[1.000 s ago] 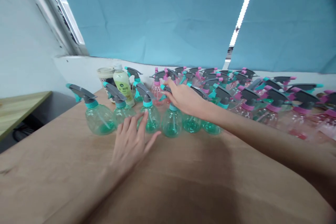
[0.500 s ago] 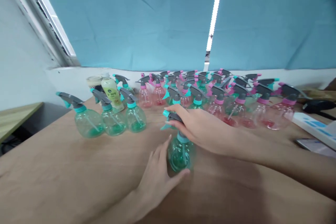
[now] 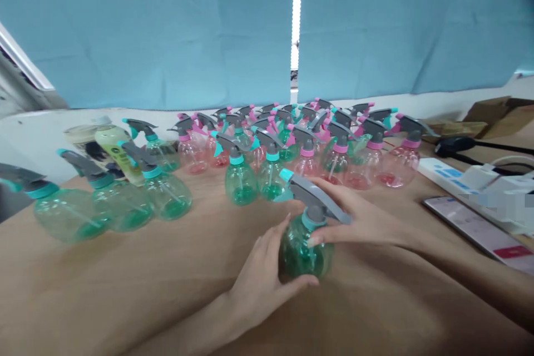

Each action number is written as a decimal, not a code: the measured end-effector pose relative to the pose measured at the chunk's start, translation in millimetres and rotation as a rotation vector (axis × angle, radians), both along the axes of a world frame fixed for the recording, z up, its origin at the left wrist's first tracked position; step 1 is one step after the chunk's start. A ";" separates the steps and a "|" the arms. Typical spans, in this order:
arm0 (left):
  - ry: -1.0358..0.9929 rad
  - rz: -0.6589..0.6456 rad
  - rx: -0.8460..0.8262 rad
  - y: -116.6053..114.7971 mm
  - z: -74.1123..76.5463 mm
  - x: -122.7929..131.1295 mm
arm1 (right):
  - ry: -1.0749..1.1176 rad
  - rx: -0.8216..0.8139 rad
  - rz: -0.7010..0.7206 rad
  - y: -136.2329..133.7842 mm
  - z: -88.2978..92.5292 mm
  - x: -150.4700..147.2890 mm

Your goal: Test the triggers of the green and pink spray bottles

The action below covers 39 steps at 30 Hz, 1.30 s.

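Note:
A green see-through spray bottle point(image 3: 303, 253) with a grey trigger head and turquoise collar stands upright on the wooden table in front of me. My left hand point(image 3: 262, 275) cups its round body from the left, thumb across the front and fingers along the side. My right hand point(image 3: 352, 214) wraps the neck from the right, its thumb below the collar and the other fingers partly hidden behind the spray head. Just behind it are two more green spray bottles point(image 3: 241, 182), side by side.
Several green spray bottles point(image 3: 169, 196) stand on the left, by a light green labelled bottle point(image 3: 119, 150). Pink and green spray bottles point(image 3: 398, 167) crowd the back. On the right lie a phone point(image 3: 471, 228), a white power strip point(image 3: 450, 178) and a black cable-ended device point(image 3: 453, 146).
My right hand has moved from the top of the spray head down to the neck, uncovering the trigger head. My left hand still cups the body. The view has turned right.

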<state>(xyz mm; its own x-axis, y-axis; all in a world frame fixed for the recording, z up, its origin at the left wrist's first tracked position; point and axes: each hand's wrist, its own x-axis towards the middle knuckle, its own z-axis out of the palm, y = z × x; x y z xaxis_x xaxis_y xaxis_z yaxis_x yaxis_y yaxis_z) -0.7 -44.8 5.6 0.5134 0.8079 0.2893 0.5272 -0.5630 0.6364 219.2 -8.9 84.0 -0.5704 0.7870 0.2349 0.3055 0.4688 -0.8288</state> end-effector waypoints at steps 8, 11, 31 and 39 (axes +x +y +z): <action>0.037 -0.062 0.036 31.0 0.5 30.3 | 0.265 -0.099 -0.106 8.0 1.4 -12.1; 0.036 -0.074 0.045 37.8 -0.8 30.6 | 0.320 -0.125 -0.127 13.6 -3.0 -12.1; 0.373 -0.018 0.179 40.9 -12.4 -9.3 | 0.217 0.166 -0.145 30.6 -1.8 -18.6; 0.398 -0.022 0.171 41.8 -11.5 -8.4 | 0.173 0.200 -0.132 28.4 4.4 -18.2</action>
